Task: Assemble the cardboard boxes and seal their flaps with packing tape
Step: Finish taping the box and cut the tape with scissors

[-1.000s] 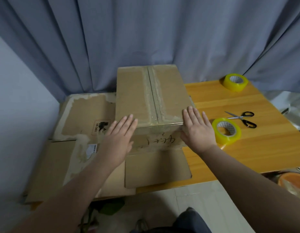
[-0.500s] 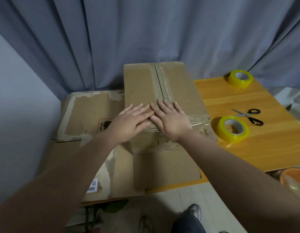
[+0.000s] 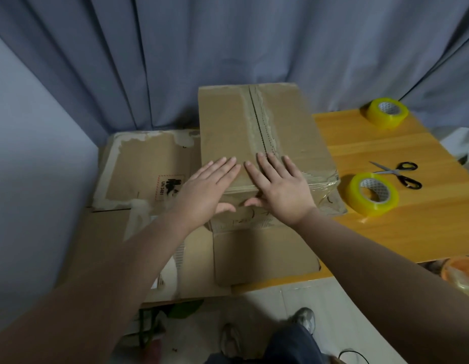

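Both hands lie flat on the near top edge of the cardboard box (image 3: 228, 122). The left hand (image 3: 209, 185) and right hand (image 3: 278, 190) sit side by side, fingers straight and spread, nearly touching, thumbs dropped over the edge onto the front face. Neither grips anything; palms bear down only. Judged purpose: pressing clear packing tape (image 3: 320, 177), which wraps the box corner just right of the right hand, so it bonds to the cardboard. The fingers of the right hand cover the near end of the centre seam (image 3: 257, 122), which runs away from the fingertips along the top. One bottom flap (image 3: 265, 253) lies open and flat below the wrists, so sealing on that side looks unfinished. The box stands directly under the hands, on a wooden table (image 3: 412, 219). Tools are parked to the right of the right hand, presumably for a short reach. Count: one assembled box; two yellow tape rolls, the near roll (image 3: 371, 194) close beside the right wrist and the far roll (image 3: 387, 112) well beyond it; one pair of scissors (image 3: 397, 174) between the rolls. At least two flattened cardboard sheets (image 3: 144, 164) lie left of the left hand, exact number not resolvable.
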### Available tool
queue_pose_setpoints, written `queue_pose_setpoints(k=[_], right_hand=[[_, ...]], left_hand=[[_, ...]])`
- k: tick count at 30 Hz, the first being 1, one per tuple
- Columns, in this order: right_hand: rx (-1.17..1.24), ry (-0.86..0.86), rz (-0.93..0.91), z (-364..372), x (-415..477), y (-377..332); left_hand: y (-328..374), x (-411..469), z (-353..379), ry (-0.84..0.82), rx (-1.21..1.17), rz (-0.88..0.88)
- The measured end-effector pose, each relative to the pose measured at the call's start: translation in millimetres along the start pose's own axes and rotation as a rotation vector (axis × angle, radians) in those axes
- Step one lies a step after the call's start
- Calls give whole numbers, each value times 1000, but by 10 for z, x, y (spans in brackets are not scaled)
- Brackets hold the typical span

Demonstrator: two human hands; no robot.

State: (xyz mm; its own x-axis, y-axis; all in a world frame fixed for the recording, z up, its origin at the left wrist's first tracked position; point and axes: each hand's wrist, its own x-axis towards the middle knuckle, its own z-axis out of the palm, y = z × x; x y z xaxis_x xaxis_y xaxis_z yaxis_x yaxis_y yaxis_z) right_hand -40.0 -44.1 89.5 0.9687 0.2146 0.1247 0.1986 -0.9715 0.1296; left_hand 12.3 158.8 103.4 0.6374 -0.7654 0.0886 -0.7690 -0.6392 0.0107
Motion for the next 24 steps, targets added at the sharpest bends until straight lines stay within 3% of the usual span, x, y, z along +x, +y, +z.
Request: queue_pose_setpoints(k=[3,5,9,12,15,17,19,22,24], right_hand=[[90,-16,-25,-112,-43,92],[153,-77,74,-191,-47,162],[84,-130,127,-103,-94,179],[47,-55,95,-52,-95,187],[140,-48,87,-137,-125,280],[238,-11,104,-196,-138,428],[225,37,219,-218,-153,641],[343,-86,408,-105,-167,910],[490,-46,312,31,-199,981]], left_hand=[[-112,-75,-65,13,-134,6],[-166,-97,-58,21,-160,17],[-119,-120,-5,30,-76,15],[-57,-165,-46,-34,31,-18],[135,-76,-174,-48,143,-90],[307,63,-240,-53,92,-127],[448,259,-252,-70,42,-91],[648,579,-210,-87,45,-36],[778,743,-163,-96,76,1]])
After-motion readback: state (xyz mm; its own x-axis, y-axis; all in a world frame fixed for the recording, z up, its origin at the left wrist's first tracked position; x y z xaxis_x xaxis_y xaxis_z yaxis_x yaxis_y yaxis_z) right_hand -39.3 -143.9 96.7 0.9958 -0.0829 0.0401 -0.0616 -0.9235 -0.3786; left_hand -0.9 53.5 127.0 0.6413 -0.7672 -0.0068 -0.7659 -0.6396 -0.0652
